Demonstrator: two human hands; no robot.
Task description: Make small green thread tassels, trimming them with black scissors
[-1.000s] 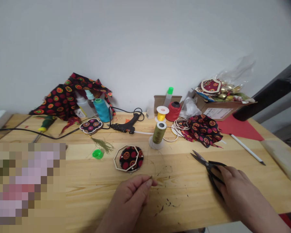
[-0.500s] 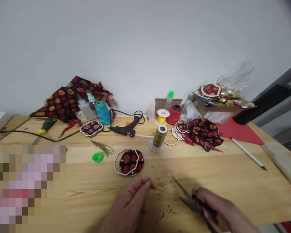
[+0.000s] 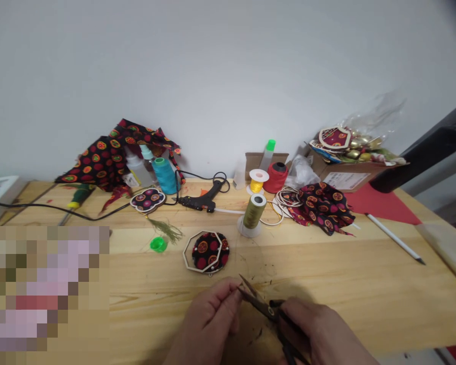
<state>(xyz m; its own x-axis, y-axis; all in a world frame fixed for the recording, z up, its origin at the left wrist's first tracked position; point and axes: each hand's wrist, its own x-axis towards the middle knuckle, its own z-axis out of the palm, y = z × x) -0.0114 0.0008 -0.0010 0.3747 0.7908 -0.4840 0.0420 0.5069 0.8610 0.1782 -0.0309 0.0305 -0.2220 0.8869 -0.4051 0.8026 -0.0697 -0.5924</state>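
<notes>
My left hand (image 3: 216, 309) is closed in a pinch at the front of the table, holding a thin thread whose end is hard to see. My right hand (image 3: 315, 324) grips dark scissors (image 3: 264, 305) by the handles. Their blades are parted, and the tips reach to my left fingertips. Beyond my hands stands a spool of olive thread (image 3: 254, 213), a fine strand trailing from its base. Left of the spool, a wooden octagonal frame (image 3: 185, 252) overlaps a round pad of patterned fabric (image 3: 222, 253).
A black glue gun (image 3: 201, 200) with its cord lies behind, near a teal thread cone (image 3: 164, 177) and a green cap (image 3: 158, 245). Red thread (image 3: 277, 178), crumpled fabric (image 3: 325, 208) and a cardboard box (image 3: 349, 177) stand back right. A white pencil (image 3: 395, 238) lies on the right.
My right hand has brought the scissors leftward, so the blades now meet my left fingertips. My left hand keeps its pinch. The whole view has shifted slightly.
</notes>
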